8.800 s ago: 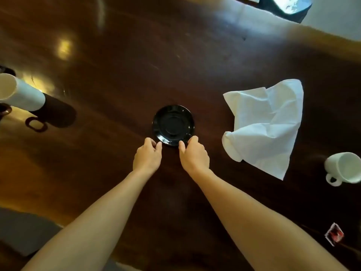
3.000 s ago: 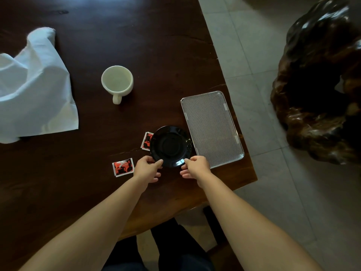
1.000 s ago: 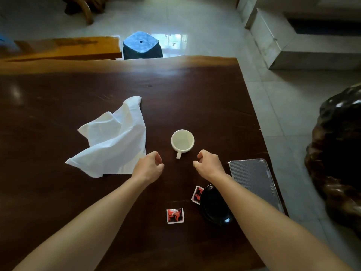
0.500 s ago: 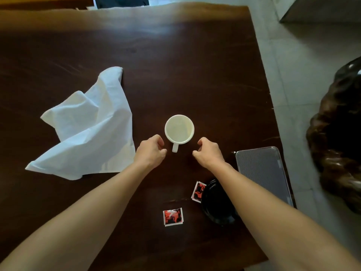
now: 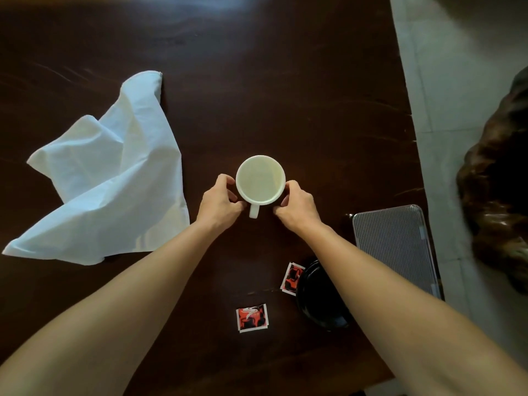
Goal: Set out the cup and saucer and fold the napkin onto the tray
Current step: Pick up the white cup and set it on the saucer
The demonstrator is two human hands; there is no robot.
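Observation:
A white cup (image 5: 260, 178) stands upright on the dark wooden table (image 5: 285, 81), its handle pointing toward me. My left hand (image 5: 219, 202) touches the cup's left side and my right hand (image 5: 297, 205) its right side, fingers curled around the wall. A black saucer (image 5: 317, 298) lies near the table's front edge, partly hidden under my right forearm. A crumpled white napkin (image 5: 111, 178) lies unfolded to the left. A ribbed silver tray (image 5: 394, 247) sits at the table's right edge, with nothing on it.
Two small red-and-black sachets lie near the saucer: one (image 5: 252, 318) in front, another (image 5: 292, 278) partly under the saucer's left rim. Tiled floor (image 5: 445, 81) runs along the table's right edge. A dark glossy carved object (image 5: 500, 181) stands beyond it.
Both hands have moved forward from just short of the cup and closed against its two sides. The view has tilted down and closer over the cup.

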